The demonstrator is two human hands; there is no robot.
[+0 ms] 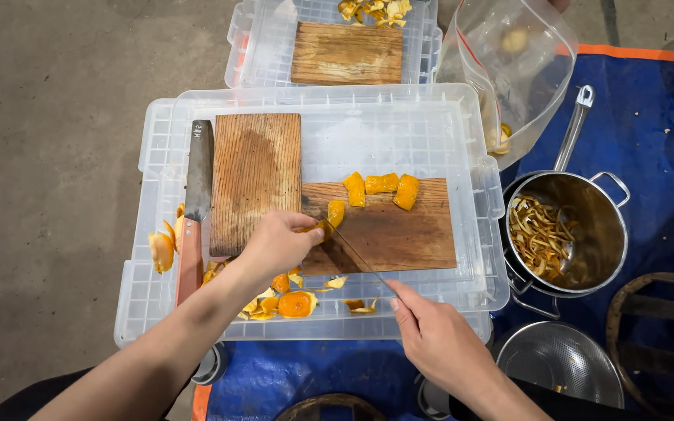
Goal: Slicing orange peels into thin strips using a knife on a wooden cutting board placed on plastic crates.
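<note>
Wooden boards (256, 179): three. Clear lids (462, 129): two. Knives (198, 175): two. Pot (598, 226): one.

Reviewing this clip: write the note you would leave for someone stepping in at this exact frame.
Left hand pins a small orange peel piece on the lower brown wooden board.
Right hand holds a thin-bladed knife, tip at that piece.
Done: four cut orange peel chunks lie at the board's far edge; thin peel strips fill the steel saucepan.
Left: peel scraps sit on the clear plastic bin lid. A large cleaver lies unused beside the upright board.
</note>
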